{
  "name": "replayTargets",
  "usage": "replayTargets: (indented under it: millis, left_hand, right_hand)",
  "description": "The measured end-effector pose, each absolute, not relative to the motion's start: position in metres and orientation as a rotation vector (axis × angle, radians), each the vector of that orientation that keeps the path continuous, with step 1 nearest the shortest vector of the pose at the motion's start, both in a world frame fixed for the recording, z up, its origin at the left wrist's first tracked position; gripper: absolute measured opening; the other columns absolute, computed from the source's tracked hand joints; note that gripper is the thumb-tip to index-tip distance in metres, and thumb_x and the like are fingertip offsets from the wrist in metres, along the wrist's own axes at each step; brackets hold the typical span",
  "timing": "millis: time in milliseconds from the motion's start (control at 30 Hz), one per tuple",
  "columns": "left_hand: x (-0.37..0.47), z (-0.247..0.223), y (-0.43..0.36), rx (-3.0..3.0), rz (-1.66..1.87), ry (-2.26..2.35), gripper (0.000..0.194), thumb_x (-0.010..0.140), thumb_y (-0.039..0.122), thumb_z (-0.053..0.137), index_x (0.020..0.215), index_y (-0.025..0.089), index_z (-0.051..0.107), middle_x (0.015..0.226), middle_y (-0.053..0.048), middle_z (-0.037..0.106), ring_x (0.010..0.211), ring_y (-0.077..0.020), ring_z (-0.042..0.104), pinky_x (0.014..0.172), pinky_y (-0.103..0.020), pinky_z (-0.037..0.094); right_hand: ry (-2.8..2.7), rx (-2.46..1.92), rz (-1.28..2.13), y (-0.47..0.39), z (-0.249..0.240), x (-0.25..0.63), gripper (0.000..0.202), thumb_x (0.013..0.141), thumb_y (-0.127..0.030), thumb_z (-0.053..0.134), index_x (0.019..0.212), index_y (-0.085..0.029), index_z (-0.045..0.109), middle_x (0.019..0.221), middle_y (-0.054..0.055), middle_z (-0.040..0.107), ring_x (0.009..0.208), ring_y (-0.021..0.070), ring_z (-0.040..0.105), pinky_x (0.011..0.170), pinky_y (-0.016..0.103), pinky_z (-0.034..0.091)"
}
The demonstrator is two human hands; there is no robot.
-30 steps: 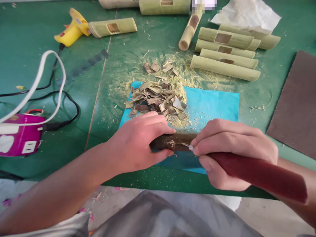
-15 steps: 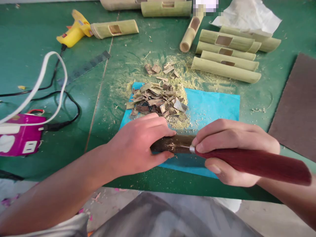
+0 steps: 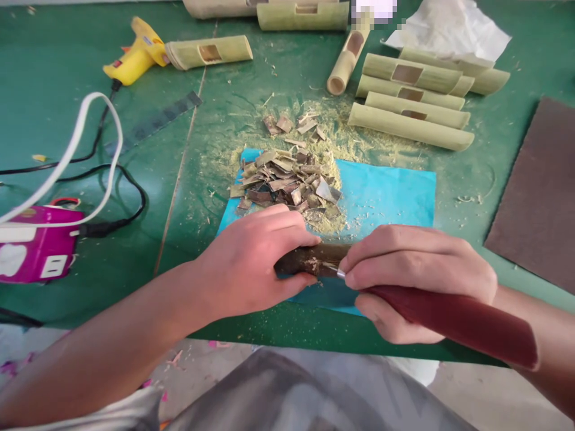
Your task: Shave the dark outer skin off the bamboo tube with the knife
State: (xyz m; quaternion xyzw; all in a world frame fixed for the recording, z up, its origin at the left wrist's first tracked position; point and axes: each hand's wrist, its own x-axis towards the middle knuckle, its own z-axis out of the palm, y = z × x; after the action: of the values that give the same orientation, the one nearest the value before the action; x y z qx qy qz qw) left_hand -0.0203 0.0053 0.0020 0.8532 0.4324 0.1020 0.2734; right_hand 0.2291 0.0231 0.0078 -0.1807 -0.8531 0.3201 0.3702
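Observation:
My left hand [image 3: 256, 263] is wrapped round the left end of a dark brown bamboo tube [image 3: 330, 254], pinning it over the blue sheet [image 3: 386, 191]. In my right hand [image 3: 417, 269] is a carving knife [image 3: 462, 320] with a thick dark red handle and a metal collar. Its thin blade points left and meets the tube beside my left thumb, where a pale, roughened spot with small shavings shows. The right part of the tube is hidden behind my right fingers. A heap of bamboo chips [image 3: 287, 182] and sawdust lies just beyond my hands.
Several pale bamboo tubes [image 3: 411, 126] with cut openings lie at the back right, near crumpled white paper [image 3: 453, 30]. A yellow glue gun [image 3: 139, 54], a magenta power box [image 3: 40, 242] and cables are at left. A brown board [image 3: 539, 191] rests at right.
My right hand has shifted a little left and down, and the knife handle has swung lower toward me. My left hand and the tube stay in place.

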Motion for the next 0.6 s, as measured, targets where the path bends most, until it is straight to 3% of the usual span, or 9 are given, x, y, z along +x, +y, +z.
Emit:
replayTargets:
  millis: [300,600]
  left_hand:
    - [-0.025,-0.007,0.004,2.337,0.390,1.146,0.027,0.088,0.030,0.073,0.112,0.021,0.067,0.095,-0.002,0.070,0.090,-0.0208,0.063,0.078,-0.034,0.046]
    - [-0.020,0.000,0.005,2.321,0.349,1.146,0.024,0.087,0.030,0.073,0.108,0.020,0.067,0.093,-0.003,0.070,0.086,-0.0215,0.063,0.075,-0.035,0.045]
  right_hand:
    - [-1.953,-0.502,0.789,0.022,0.003,0.240,0.010,0.082,-0.009,0.063,0.086,-0.016,0.070,0.071,0.005,0.072,0.063,0.0159,0.073,0.055,0.024,0.063]
    - [-2.011,-0.434,0.924,0.031,0.002,0.233,0.007,0.087,-0.017,0.073,0.093,-0.013,0.072,0.085,0.010,0.077,0.079,0.0154,0.077,0.072,0.023,0.067]
